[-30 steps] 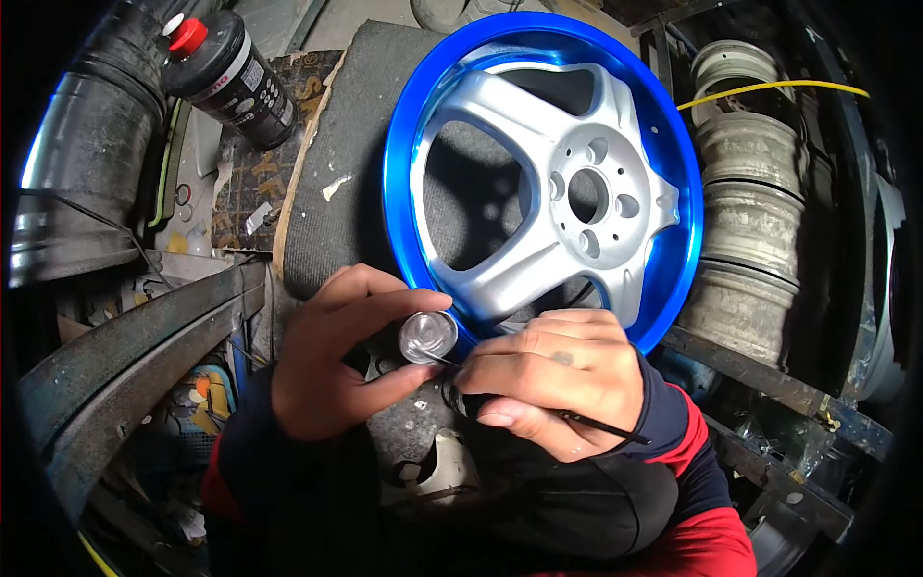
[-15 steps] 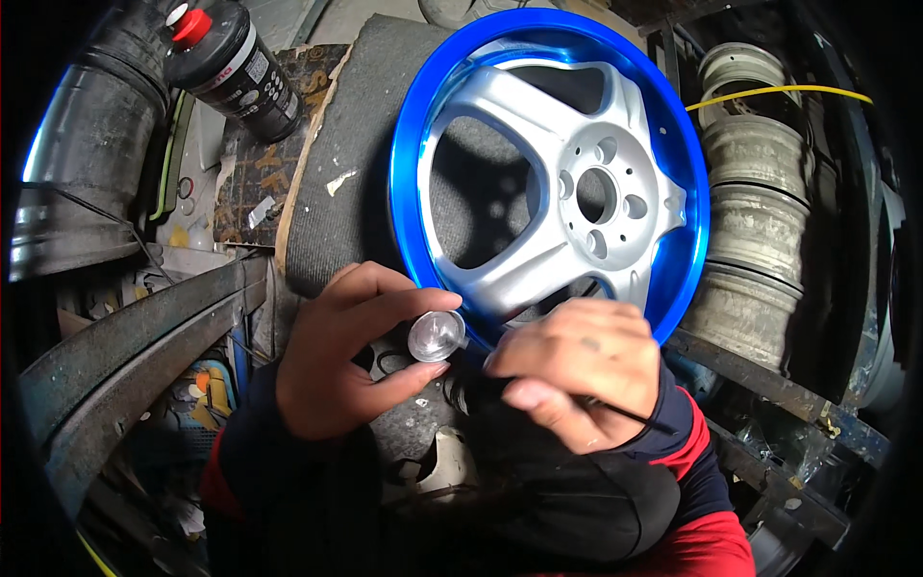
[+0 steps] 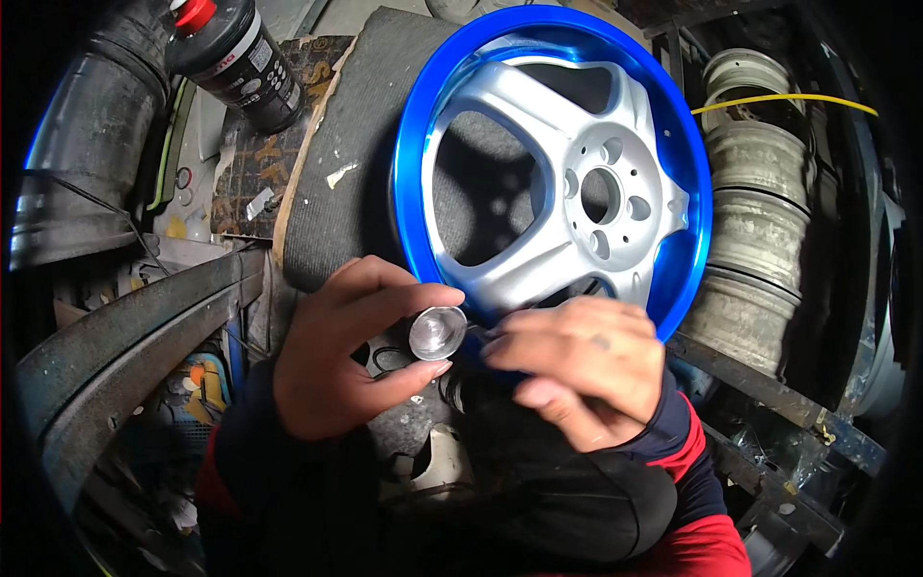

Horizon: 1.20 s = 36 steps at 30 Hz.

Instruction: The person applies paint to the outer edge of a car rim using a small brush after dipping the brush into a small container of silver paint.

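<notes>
My left hand pinches a small round cup, clear or silvery, between thumb and fingertips, its mouth turned up. Close to the cup's right side, my right hand is closed on a thin dark stick, mostly hidden by the fingers and blurred; its kind cannot be made out. Just beyond both hands lies a car wheel rim, with a glossy blue outer lip and silver spokes. The near edge of the rim is partly covered by my hands.
The rim rests on a grey ribbed mat. A black bottle with a red cap stands at the far left. Stacked bare rims and a yellow hose are on the right. Curved metal strips reach in from the left.
My left hand has stayed nearly still, with the cup in it. The stick in my right hand has shifted, and its back end, seen before below the hand, no longer shows.
</notes>
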Each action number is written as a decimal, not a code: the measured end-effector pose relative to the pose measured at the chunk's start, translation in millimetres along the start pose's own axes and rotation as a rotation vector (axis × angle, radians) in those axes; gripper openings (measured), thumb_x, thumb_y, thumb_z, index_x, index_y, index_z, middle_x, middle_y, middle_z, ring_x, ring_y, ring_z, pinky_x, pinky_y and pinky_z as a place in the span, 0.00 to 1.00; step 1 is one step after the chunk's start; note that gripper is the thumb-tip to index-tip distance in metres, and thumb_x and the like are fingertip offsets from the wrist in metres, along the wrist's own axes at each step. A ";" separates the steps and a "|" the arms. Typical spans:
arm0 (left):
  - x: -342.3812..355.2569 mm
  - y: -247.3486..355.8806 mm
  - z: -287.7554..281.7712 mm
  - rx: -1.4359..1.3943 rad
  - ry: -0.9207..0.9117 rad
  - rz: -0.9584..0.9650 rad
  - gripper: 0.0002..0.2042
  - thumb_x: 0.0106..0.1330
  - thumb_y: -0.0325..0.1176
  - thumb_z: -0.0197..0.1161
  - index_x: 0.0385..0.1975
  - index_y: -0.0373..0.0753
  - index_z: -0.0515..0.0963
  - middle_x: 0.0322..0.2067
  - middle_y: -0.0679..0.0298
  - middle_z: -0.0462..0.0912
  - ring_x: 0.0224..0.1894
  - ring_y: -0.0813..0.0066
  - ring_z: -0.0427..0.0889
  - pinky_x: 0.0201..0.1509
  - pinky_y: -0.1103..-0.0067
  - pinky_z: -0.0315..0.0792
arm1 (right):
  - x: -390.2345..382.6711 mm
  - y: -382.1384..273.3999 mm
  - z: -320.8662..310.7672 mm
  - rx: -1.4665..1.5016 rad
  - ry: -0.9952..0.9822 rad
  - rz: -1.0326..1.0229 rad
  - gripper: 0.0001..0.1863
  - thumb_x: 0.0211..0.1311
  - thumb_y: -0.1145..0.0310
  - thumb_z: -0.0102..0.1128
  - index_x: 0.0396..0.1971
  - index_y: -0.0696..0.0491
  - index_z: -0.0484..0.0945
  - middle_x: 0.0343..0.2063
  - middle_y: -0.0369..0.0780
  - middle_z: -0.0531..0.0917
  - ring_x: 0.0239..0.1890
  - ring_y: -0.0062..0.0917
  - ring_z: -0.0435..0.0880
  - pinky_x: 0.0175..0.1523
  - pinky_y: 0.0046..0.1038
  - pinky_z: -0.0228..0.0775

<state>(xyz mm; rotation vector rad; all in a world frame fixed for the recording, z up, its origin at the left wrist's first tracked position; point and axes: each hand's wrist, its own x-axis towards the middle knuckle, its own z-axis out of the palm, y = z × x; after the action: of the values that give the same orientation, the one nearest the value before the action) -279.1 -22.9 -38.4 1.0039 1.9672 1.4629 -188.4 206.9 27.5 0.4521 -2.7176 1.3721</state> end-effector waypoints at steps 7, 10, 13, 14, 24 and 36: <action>1.0 1.6 3.2 -0.028 0.002 -0.025 0.27 0.45 0.23 0.74 0.51 0.40 0.84 0.41 0.60 0.81 0.43 0.65 0.83 0.48 0.75 0.75 | -0.1 -4.7 -3.0 0.008 -0.058 0.014 0.08 0.58 0.70 0.69 0.34 0.57 0.84 0.31 0.41 0.86 0.29 0.33 0.86 0.35 0.32 0.77; 1.5 0.3 2.2 -0.023 0.001 -0.014 0.27 0.45 0.22 0.74 0.51 0.40 0.84 0.41 0.60 0.81 0.43 0.66 0.83 0.48 0.75 0.75 | -2.3 -1.6 -8.9 0.051 -0.102 0.038 0.08 0.59 0.70 0.69 0.35 0.58 0.84 0.31 0.42 0.86 0.29 0.34 0.86 0.36 0.32 0.77; 1.8 0.0 3.3 -0.032 -0.003 -0.010 0.27 0.45 0.22 0.75 0.51 0.40 0.84 0.41 0.60 0.81 0.44 0.66 0.83 0.48 0.75 0.75 | -0.6 -2.9 -2.3 0.025 -0.041 0.025 0.08 0.59 0.70 0.70 0.35 0.58 0.84 0.31 0.41 0.86 0.29 0.35 0.86 0.36 0.32 0.77; 0.1 -2.2 1.9 -0.050 0.005 -0.011 0.27 0.45 0.22 0.75 0.51 0.40 0.84 0.41 0.60 0.81 0.44 0.66 0.83 0.48 0.75 0.75 | 0.4 -5.4 3.7 0.047 -0.069 0.027 0.08 0.58 0.70 0.70 0.35 0.58 0.84 0.31 0.41 0.87 0.29 0.35 0.86 0.36 0.33 0.77; 4.9 -11.8 -0.2 -0.020 0.029 0.118 0.26 0.48 0.27 0.77 0.53 0.43 0.84 0.42 0.61 0.80 0.45 0.64 0.83 0.50 0.73 0.76 | -6.9 1.5 6.9 0.015 0.033 0.061 0.13 0.61 0.64 0.63 0.33 0.60 0.83 0.27 0.45 0.86 0.32 0.39 0.88 0.41 0.35 0.77; -22.0 -25.5 -3.2 -0.016 0.096 -0.092 0.34 0.45 0.42 0.86 0.50 0.27 0.83 0.43 0.57 0.80 0.46 0.68 0.79 0.53 0.75 0.74 | -5.8 12.1 33.8 0.102 0.305 -0.008 0.10 0.55 0.68 0.71 0.33 0.53 0.80 0.21 0.37 0.81 0.19 0.32 0.83 0.22 0.32 0.74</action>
<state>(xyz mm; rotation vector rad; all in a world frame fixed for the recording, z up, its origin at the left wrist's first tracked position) -274.8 -46.2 -62.6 0.8391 2.0376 1.4989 -183.8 188.1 -3.3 0.2362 -2.4093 1.4476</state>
